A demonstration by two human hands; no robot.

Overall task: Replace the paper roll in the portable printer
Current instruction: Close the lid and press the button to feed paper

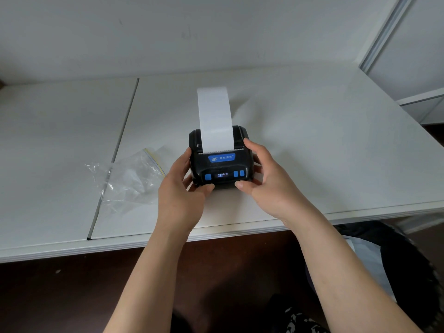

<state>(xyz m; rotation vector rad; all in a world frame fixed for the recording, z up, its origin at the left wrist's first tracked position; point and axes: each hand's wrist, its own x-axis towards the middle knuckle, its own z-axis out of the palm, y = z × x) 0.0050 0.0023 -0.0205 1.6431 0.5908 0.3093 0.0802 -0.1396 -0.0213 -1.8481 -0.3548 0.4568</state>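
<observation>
A small black printer (221,162) sits on the white table (312,140), close to the near edge and roughly in the middle of the view. Its front face, with three blue buttons (208,177) and a small lit display (222,174), points toward the person, and its back points toward the wall (192,32). The lid is down, with a blue label (221,157) on top. A long white strip of paper (214,118) comes out of the slot across the top of the printer and runs away from the person toward the wall, its long axis lying front to back and leaning a little to the left at the far end; whether the far end rests on the table or stands free cannot be told. The left hand (179,188) grips the printer's left side, fingers curled round that edge and the thumb pressed on the front lower left corner. The right hand (266,174) grips the right side in the same way, the forefinger reaching up by the paper slot and the thumb resting on the front lower right corner. To the left of the printer, just beside the left hand, a crumpled clear plastic bag (129,179) lies on the table, partly across a dark seam (120,145) that divides the tabletop. At the lower right, below the table edge, a dark round object (408,272) shows, too blurred to identify.
</observation>
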